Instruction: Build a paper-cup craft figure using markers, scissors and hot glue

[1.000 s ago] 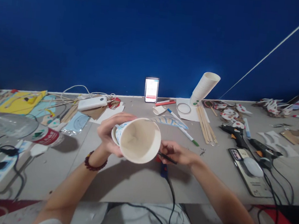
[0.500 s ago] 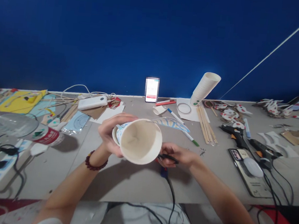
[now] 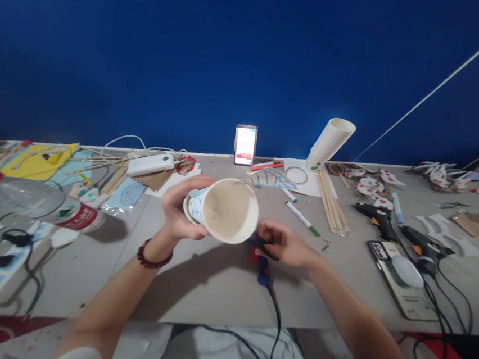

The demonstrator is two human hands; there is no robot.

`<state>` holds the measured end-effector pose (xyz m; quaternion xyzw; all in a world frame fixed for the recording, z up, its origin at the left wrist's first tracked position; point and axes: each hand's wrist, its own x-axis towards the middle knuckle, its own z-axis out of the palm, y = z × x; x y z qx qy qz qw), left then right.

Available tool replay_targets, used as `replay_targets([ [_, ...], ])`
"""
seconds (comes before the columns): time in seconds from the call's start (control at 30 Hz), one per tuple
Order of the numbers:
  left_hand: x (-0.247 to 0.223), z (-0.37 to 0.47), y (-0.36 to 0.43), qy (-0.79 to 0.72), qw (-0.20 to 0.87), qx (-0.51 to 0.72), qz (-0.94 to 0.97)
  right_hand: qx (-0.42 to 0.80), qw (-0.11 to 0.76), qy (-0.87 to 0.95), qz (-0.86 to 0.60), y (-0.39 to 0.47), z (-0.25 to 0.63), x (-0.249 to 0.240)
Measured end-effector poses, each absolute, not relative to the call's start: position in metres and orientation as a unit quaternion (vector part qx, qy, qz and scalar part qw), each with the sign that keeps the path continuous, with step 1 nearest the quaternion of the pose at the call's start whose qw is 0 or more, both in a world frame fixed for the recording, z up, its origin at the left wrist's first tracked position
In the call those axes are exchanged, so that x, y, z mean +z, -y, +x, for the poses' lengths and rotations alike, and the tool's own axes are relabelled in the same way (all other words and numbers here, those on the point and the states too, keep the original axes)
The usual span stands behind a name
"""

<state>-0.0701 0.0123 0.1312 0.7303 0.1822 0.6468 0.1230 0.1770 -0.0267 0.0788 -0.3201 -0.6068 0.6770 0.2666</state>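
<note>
A white paper cup (image 3: 232, 212) with a blue pattern on its side is tipped so its open mouth faces me. My left hand (image 3: 181, 208) is wrapped round it from the left. A thin fan-shaped piece with blue and orange stripes (image 3: 272, 178) juts out to the right from behind the cup's rim; how it joins the cup is hidden. Just right of the cup, my right hand (image 3: 284, 243) is closed on black-handled scissors (image 3: 269, 250), their blades out of sight. Below that hand, a blue and red corded tool (image 3: 263, 273) lies on the table, partly covered.
A tilted stack of paper cups (image 3: 331, 143), wooden sticks (image 3: 331, 202) and markers (image 3: 303, 218) lie beyond my hands. To the right are black glue guns (image 3: 373, 218) and a phone (image 3: 401, 282). A plastic bottle (image 3: 34, 198) and power strip (image 3: 8, 267) are at left.
The cup in my left hand has risen a little and tilted, showing more of its patterned side. The striped piece has moved up and left. My right hand has shifted slightly, uncovering more of the corded tool.
</note>
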Motion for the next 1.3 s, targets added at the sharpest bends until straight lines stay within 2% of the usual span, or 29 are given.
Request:
replay_targets([
  [0.13,0.119,-0.072,-0.017,-0.231,0.130,0.650,0.712,0.365,0.325,0.767,-0.415,0.030,0.175,0.078],
  [0.27,0.103,-0.075,-0.027,-0.278,0.145,0.635,0.706,0.055,0.377,0.829,-0.410,0.025,0.174,0.066],
  [0.37,0.092,-0.077,-0.038,-0.292,0.170,0.606,0.720,-0.068,0.384,0.823,-0.412,0.020,0.175,0.061],
  [0.5,0.083,-0.076,-0.048,-0.290,0.181,0.551,0.761,-0.167,0.387,0.799,-0.429,0.015,0.176,0.059],
  [0.67,0.077,-0.070,-0.047,-0.313,0.121,0.581,0.742,-0.165,0.391,0.782,-0.457,0.015,0.172,0.053],
  [1.07,0.069,-0.068,-0.049,-0.338,0.138,0.592,0.718,-0.068,0.408,0.783,-0.464,0.020,0.165,0.054],
  [1.3,0.073,-0.080,-0.052,-0.325,0.131,0.554,0.755,0.046,0.383,0.786,-0.484,0.019,0.168,0.055],
])
